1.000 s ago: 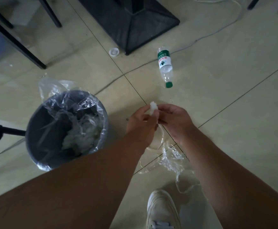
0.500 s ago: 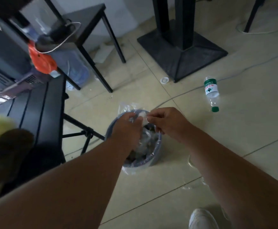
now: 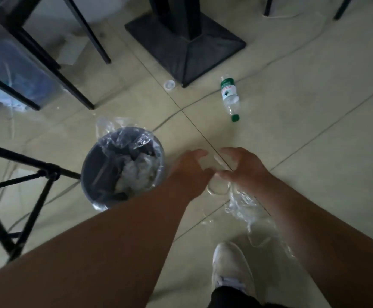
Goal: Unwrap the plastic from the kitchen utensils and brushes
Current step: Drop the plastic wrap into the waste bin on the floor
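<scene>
Two hands held out above the tiled floor (image 3: 314, 152), close together; left hand (image 3: 190, 172) with fingers loosely curled, empty as far as can be seen; right hand (image 3: 245, 170) with fingers curled, a strip of clear plastic wrap (image 3: 245, 207) trailing from beneath it toward the floor, though the grip itself cannot be made out; round bin (image 3: 123, 165), lined and holding crumpled plastic, just left of the hands; water bottle (image 3: 230, 96) lying farther off; white shoe (image 3: 232, 267) below.
</scene>
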